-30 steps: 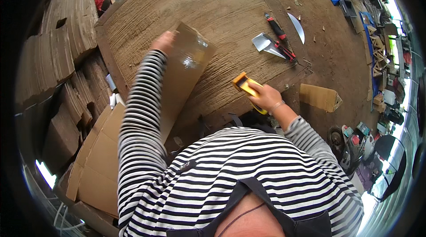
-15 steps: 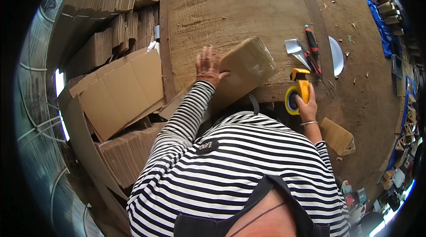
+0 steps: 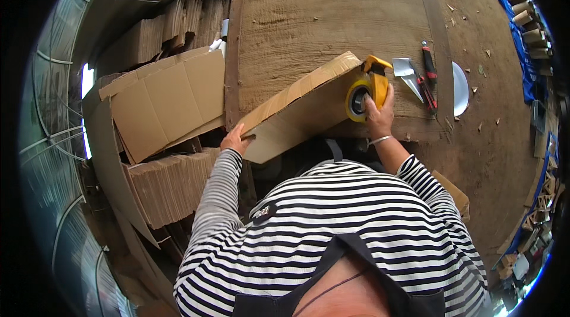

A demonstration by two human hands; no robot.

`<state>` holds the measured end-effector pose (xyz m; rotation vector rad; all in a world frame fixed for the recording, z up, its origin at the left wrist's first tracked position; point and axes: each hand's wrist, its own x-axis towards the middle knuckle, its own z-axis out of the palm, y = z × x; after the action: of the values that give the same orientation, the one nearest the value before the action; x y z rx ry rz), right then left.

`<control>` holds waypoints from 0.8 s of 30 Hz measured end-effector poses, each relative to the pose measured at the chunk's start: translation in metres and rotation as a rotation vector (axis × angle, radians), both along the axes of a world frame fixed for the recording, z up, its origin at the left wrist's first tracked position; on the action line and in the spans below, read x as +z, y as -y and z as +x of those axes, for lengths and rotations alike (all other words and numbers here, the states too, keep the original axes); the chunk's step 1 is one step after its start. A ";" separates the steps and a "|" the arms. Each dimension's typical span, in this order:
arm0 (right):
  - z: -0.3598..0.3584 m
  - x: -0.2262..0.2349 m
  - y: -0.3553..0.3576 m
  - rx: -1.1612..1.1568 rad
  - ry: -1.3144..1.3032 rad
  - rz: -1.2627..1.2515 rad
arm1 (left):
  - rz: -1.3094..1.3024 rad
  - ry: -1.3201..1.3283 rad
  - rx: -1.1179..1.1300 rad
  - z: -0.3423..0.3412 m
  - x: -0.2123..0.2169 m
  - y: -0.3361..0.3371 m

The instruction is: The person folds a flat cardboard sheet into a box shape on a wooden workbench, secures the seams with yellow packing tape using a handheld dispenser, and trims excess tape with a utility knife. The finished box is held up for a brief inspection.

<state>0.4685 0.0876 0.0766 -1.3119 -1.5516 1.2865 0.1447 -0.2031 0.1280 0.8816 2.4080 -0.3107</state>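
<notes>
A long, narrow cardboard box (image 3: 297,118) lies tilted across the near edge of the wooden table. My left hand (image 3: 236,140) grips its left end, with the fingers on the top edge and the thumb lower down. In my right hand (image 3: 382,112) is a yellow tape dispenser (image 3: 378,84) carrying a roll of tape. The dispenser's head meets the right end of the box, close to the upper corner. Whether tape is stuck there I cannot make out.
Right of the dispenser lie a white-bladed scraper (image 3: 406,70), a red-and-black tool (image 3: 428,62) and red-handled pliers (image 3: 426,96). A pale round disc (image 3: 459,88) is beyond the table (image 3: 314,8). Folded cardboard sheets (image 3: 169,103) and stacked cardboard (image 3: 172,186) stand at the left.
My left hand has moved from the box's top down to its left end. The box has turned up on edge. My right hand has brought the tape dispenser left to the box's right end.
</notes>
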 end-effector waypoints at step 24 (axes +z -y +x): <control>0.167 0.065 -0.029 -0.334 -0.353 -0.130 | 0.956 -0.255 -0.810 0.058 0.014 -0.264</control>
<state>0.6351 0.1171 0.1415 -1.2755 -0.9747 1.3312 0.2029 0.0608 0.1416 2.3485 2.2442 0.5402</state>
